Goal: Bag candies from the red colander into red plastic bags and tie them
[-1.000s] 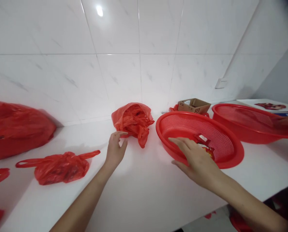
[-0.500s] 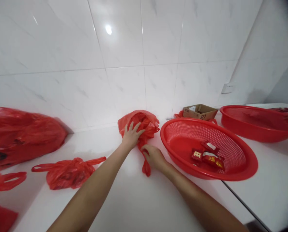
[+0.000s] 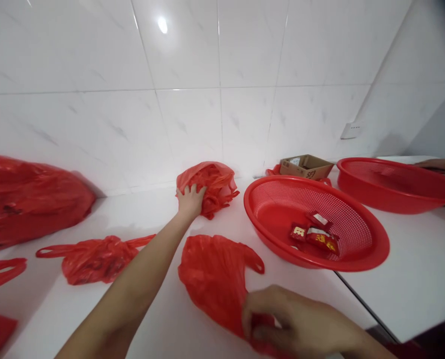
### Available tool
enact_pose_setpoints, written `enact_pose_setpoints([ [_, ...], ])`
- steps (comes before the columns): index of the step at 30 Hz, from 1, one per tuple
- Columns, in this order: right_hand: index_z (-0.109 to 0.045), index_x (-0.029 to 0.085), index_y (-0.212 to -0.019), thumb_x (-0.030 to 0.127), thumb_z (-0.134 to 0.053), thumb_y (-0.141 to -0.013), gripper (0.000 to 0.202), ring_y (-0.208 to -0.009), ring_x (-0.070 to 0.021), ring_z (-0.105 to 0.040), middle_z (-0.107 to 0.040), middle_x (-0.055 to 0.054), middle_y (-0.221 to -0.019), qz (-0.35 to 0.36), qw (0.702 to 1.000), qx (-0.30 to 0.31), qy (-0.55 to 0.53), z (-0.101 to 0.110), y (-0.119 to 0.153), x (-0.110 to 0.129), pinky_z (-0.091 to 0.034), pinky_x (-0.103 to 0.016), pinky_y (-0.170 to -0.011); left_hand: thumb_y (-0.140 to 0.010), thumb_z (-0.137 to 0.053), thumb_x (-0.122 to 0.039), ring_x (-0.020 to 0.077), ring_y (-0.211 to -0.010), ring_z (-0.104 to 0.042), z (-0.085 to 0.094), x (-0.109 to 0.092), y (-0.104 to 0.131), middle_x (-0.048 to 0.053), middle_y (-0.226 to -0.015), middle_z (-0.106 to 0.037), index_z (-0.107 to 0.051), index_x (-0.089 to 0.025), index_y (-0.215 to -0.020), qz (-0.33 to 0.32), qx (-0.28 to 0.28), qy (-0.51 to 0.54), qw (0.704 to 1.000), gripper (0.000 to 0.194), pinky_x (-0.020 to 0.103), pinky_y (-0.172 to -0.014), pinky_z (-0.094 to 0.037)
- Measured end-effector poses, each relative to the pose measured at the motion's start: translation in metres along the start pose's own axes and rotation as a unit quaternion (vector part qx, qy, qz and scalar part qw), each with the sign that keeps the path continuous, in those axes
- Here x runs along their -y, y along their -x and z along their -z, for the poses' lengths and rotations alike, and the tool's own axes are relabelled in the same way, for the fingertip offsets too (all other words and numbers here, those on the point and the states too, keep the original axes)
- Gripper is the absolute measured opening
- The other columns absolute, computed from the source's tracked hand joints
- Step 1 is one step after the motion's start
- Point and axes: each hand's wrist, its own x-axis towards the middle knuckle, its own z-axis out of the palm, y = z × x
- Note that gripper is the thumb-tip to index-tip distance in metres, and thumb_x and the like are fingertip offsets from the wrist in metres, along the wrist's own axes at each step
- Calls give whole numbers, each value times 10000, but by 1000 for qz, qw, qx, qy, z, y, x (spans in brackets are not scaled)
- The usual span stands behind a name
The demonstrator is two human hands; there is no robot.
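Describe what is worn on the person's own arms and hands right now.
Nothing is worn: the left hand and right hand are bare, without gloves, rings or a watch. Both forearms are uncovered as far as the frame shows, with no sleeve in view.

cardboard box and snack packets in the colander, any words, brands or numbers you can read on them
"SF" in red on the front of the cardboard box, partly cut off by the red colander rim.
White label on the box's flap: too small to read.
Gold characters on the snack packets in the colander: too blurred to read.
Red plastic bags under the left hand and right hand: no print visible.
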Motion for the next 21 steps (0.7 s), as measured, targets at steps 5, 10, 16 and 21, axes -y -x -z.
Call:
enact_pose_setpoints([
  [5, -579, 214, -874, 163, -466, -912, 130, -591, -78, -495, -607, 28, -788, -39, 976, -207, -49, -12, -8, -19, -393, -190, -538, -850, -574, -255, 353, -1431, -254, 47, -23, 62, 141, -1577, -279, -247, -287, -1514, -8, -60, 64, 996, 741, 665, -1101, -185],
  [10, -544, 219, -898, 278, -571, -904, 65, -615, -90, -503, -543, 38, -719, 26, 903, -379, -202, -35, -40, -18, -428, -197, -561, -871, -562, -424, 229, -870, -622, 83, -55, 193, 56, -948, -658, -603, -232, -1006, 52, -73, 406, 910, 238, 396, -797, -516],
  [16, -514, 265, -1138, 303, -460, -984, 167, -869, -121, -631, -656, -18, -996, 148, 909, -283, -267, -60, -65, 7, -522, -265, -782, -709, -728, -406, 264, -940, -644, 66, -80, 268, 78, -1068, -698, -616, -224, -1133, 237, 2, 612, 754, 475, 351, -733, -534],
  [21, -525, 253, -1148, 212, -567, -907, 249, -1108, -187, -589, -626, -57, -1175, 221, 921, -319, -31, -65, -67, 1, -483, -367, -947, -773, -669, -542, 159, -579, -530, 66, -52, 276, 2, -580, -594, -624, -185, -647, 338, -55, 645, 683, 381, 263, -563, -460],
])
